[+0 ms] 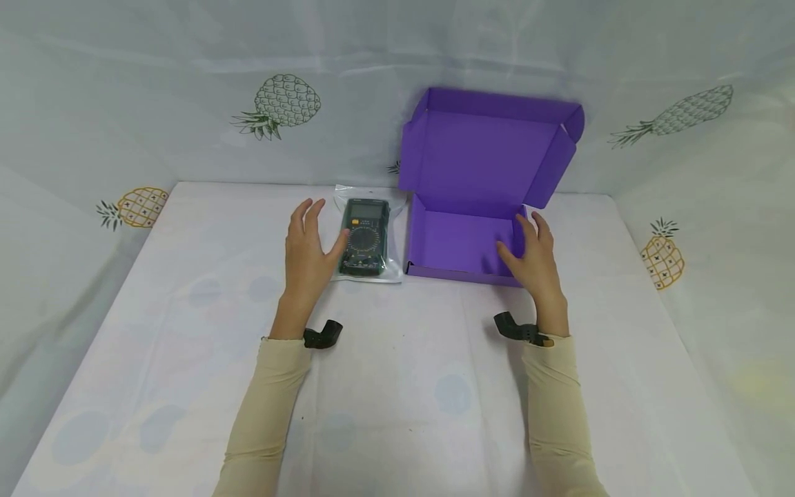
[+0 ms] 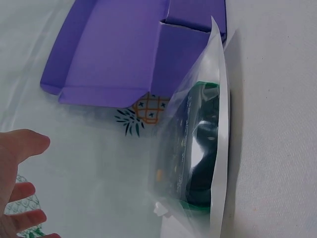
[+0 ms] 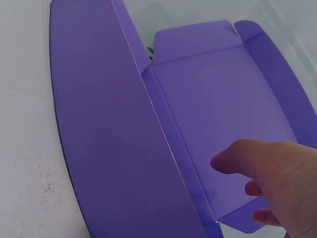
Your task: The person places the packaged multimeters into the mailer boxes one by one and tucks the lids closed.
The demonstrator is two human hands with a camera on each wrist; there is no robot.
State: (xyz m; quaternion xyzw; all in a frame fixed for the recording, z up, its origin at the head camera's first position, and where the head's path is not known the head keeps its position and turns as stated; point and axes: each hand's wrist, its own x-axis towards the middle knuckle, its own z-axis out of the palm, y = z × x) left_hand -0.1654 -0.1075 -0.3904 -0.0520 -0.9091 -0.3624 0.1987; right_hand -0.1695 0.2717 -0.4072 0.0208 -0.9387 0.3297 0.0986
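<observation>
A dark multimeter (image 1: 364, 238) with a green edge lies face up in a clear plastic bag (image 1: 395, 268). My left hand (image 1: 307, 259) is just left of it, fingers spread, thumb overlapping the bag's left side in the head view; in the left wrist view the hand (image 2: 20, 188) is apart from the bag (image 2: 223, 148). Right of the bag stands a purple cardboard box (image 1: 462, 241) with its lid (image 1: 487, 155) raised; no contents show inside. Over the box's right side my right hand (image 1: 535, 266) is held with fingers loosely bent and thumb apart, gripping nothing.
White cloth with faint blue dots covers the table (image 1: 397, 400). Behind it hangs a pale curtain (image 1: 360, 62) printed with pineapples, close behind the raised lid. A black wrist mount (image 1: 324, 335) sits on the left wrist, another mount (image 1: 515, 328) on the right.
</observation>
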